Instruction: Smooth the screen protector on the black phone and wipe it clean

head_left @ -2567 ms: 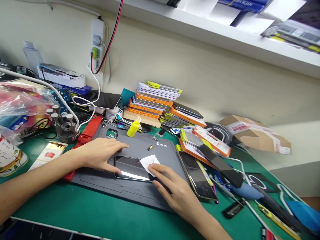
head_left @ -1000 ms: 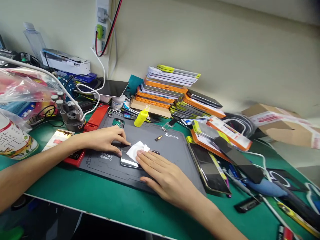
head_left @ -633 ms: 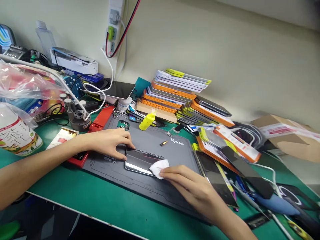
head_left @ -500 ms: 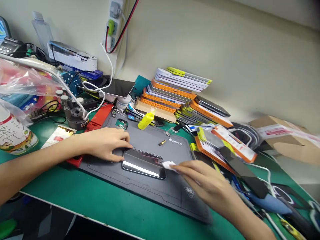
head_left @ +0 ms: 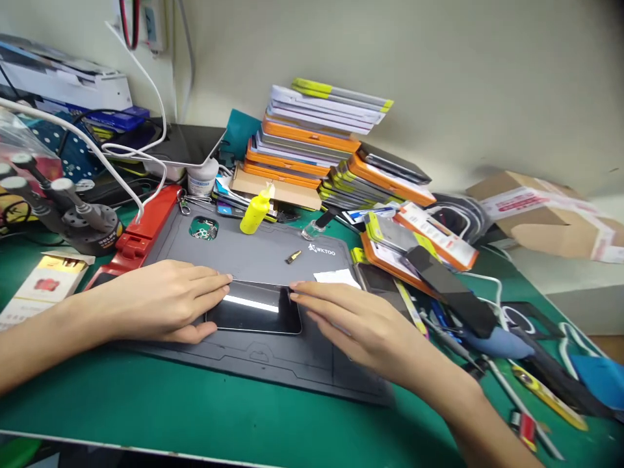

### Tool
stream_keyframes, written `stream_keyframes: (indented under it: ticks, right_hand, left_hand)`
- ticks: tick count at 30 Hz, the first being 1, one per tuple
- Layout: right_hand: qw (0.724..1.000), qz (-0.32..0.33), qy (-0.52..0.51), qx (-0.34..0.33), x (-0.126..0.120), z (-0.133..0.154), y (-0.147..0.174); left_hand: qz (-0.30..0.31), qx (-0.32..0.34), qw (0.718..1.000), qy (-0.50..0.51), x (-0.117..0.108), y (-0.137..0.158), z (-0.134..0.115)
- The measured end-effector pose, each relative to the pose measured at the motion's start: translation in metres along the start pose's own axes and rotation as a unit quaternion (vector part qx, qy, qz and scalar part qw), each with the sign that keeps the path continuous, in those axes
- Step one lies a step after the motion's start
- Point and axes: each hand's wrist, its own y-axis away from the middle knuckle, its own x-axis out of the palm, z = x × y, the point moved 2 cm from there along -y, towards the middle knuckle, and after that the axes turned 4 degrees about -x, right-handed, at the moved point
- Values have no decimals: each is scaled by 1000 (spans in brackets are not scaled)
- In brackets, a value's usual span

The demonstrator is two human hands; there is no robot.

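A grey repair mat is carrying a dark phone lying flat. The left hand and right hand are bracketing its ends, fingers extended, touching, gripping nothing. A white wipe is lying just beside.

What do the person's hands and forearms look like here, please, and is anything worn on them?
Both the left hand and the right hand are bare: no gloves, rings, watch or wristband show. Both forearms are uncovered to the picture's edge, with no sleeve in view. The fingernails are short and unpainted.
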Motion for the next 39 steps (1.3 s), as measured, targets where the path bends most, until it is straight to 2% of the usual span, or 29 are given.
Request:
stream_keyframes:
  ticks: [4, 9, 13, 39]
  right_hand:
    - [1000, -6, -10, -5, 12, -1, 10]
    - [999, -29, 15, -16, 18, 2, 12]
    - [999, -29, 25, -7, 19, 5, 13]
    - [998, -41, 19, 36, 22, 11, 11]
  left_hand:
    - [-22, 1, 999, -34, 1, 0, -9]
    - [-18, 13, 997, -74, -1, -4, -16]
    - [-6, 24, 997, -69, -4, -7, -18]
    - [24, -4, 999, -36, -8, -9, -18]
